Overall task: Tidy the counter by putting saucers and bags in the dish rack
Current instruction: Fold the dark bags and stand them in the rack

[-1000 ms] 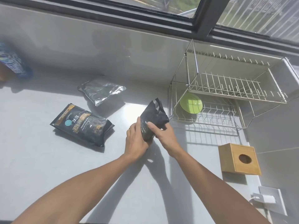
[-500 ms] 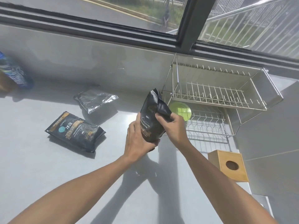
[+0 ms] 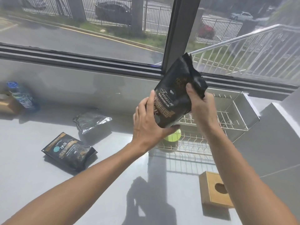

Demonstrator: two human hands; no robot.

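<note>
Left hand (image 3: pixel 146 125), right hand (image 3: pixel 202 104) both gripping black bag (image 3: pixel 174 98) above dish rack (image 3: pixel 227 117)

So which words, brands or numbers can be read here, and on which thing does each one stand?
"ORIGINAL" – held black bag, gripped by both hands
"Treasure" – same bag
"BLUE MOUNTAIN" – same bag
Large gold block lettering on the held bag: not readable.
Black bag lying on the counter: print upside down and too small to read.
Blue bottle: label blurred.
Silver bag: no text visible.

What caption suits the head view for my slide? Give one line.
Both hands, left hand and right hand, hold a black coffee bag above the wire dish rack.
</note>
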